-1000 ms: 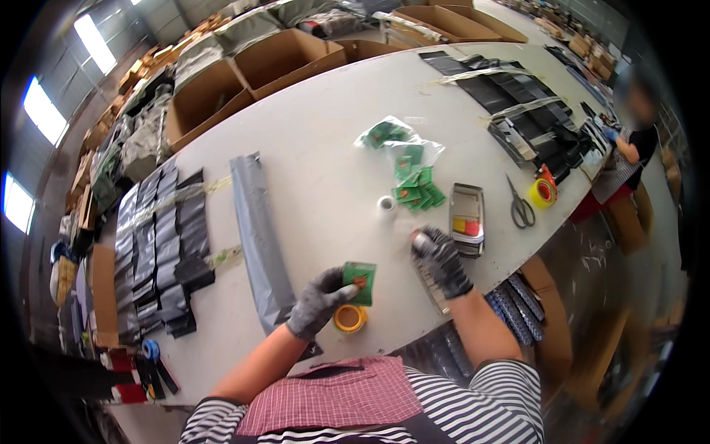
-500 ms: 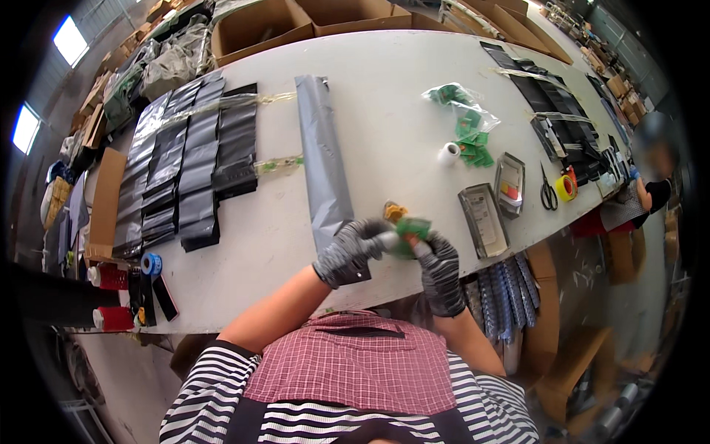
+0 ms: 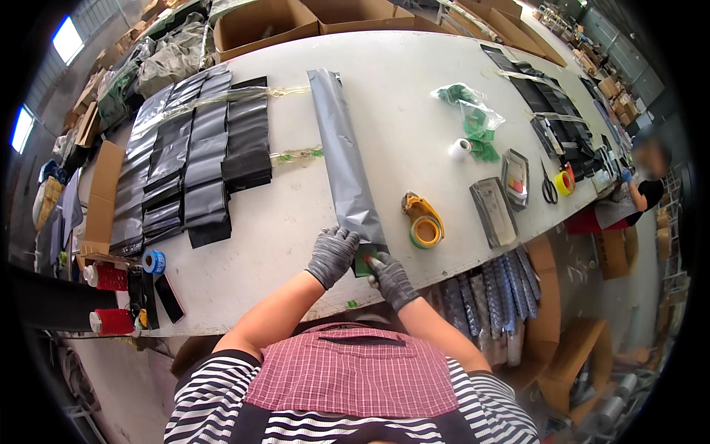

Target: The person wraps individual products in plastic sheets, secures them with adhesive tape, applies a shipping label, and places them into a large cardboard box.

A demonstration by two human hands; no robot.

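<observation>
A long grey plastic bag [image 3: 344, 155], folded narrow, lies across the table with its near end at my hands. My left hand [image 3: 333, 257], in a grey knit glove, grips the left edge of that near end, its fingers curled at the plastic. At the same end a small green packet [image 3: 362, 262] lies against the bag's dark opening. My right hand [image 3: 393, 281], gloved alike, pinches the packet from the right with thumb and fingers. Right of the bag rests an orange tape dispenser [image 3: 424, 222] with a roll in it.
Stacked black plastic bags [image 3: 200, 155] cover the left of the table. Toward the right are a clear bag of green packets [image 3: 477, 118], a white roll [image 3: 460, 149], two grey trays [image 3: 494, 213], scissors [image 3: 549, 185] and yellow tape [image 3: 564, 183]. Another person [image 3: 643, 189] works far right.
Both hands have come down to the grey bag's near end, the right bringing the green packet. The tape dispenser, formerly mostly hidden behind the hands, now shows fully.
</observation>
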